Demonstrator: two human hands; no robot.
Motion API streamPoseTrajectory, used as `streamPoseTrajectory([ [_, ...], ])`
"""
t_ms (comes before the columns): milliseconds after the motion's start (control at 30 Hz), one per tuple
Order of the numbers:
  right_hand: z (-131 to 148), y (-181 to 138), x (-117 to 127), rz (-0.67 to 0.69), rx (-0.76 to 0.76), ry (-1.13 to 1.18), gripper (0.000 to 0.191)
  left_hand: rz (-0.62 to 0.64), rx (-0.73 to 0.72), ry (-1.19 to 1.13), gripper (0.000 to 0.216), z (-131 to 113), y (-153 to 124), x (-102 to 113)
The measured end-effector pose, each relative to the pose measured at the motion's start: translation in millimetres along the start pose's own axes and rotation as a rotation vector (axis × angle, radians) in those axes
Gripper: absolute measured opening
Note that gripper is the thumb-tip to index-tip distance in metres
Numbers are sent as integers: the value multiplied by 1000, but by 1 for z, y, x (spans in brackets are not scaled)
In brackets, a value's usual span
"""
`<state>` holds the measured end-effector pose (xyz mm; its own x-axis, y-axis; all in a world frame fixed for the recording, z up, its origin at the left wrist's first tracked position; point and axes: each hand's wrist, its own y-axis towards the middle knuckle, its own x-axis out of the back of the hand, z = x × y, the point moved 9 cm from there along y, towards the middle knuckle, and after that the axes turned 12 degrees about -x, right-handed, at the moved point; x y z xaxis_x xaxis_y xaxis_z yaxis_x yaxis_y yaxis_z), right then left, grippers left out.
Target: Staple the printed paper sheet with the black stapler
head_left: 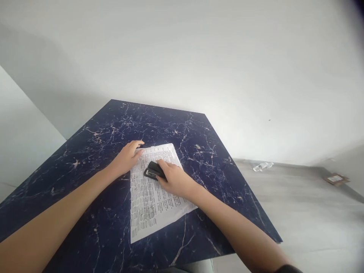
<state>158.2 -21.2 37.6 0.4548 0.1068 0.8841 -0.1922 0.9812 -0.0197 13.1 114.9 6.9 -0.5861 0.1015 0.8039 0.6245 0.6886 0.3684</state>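
Note:
A sheaf of printed paper (167,208) lies at a slant on the dark blue marbled table (159,125). My right hand (174,178) is closed around a black stapler (153,170), which is over the middle of the printed page. The stapler's front end points left; whether it touches the paper I cannot tell. At the paper's upper left corner is my left hand (129,155), its fingers stretched out and the thumb at the sheet's edge. How many sheets lie there cannot be made out.
A pale wall (199,57) stands behind the table's far edge. On the grey floor (270,197) to the right are a clear plastic item (263,166) by the wall and a flat brown piece with a white label (336,178).

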Motion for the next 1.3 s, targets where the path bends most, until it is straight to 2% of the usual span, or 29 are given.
streamPoseTrajectory([
  [133, -39, -30, 14, 8, -133, -21, 18, -7, -43, 29, 42, 1, 0, -2],
  [300, -107, -91, 40, -72, -341, 51, 23, 1, -44, 25, 40, 0, -1, -3],
  [367, -125, -105, 48, -53, -388, 85, 26, -4, -43, 19, 40, -3, -1, -1],
  [467, -135, -98, 66, -11, -330, 183, 36, 0, -10, -4, 42, -3, -1, 0],
  [533, -146, -77, 92, -138, -298, 244, 37, 8, 16, -22, 42, -1, -1, 0],
  [567, -155, -64, 109, -263, -309, 256, 34, 11, 22, -27, 42, 0, -1, 0],
  [633, -174, -32, 127, -409, -337, 191, 33, 19, 18, -24, 41, 1, 0, 0],
  [767, -197, 37, 112, -351, -311, -43, 25, 26, 2, -7, 39, 3, -1, 0],
  [867, -206, 55, 103, -336, -288, -47, 17, 21, -8, -4, 38, 3, -1, 1],
  [933, -209, 48, 106, -354, -290, -34, 20, 27, -8, -1, 38, 2, -1, 1],
  [1067, -202, 14, 113, -403, -262, 19, 22, 31, 0, 4, 38, 2, -1, -1],
  [1200, -185, -13, 97, -328, -203, 70, 16, 20, -20, 12, 36, 0, 0, 0],
  [1300, -179, -31, 95, -385, -194, 61, 22, 16, -11, -4, 34, -1, 0, 1],
])
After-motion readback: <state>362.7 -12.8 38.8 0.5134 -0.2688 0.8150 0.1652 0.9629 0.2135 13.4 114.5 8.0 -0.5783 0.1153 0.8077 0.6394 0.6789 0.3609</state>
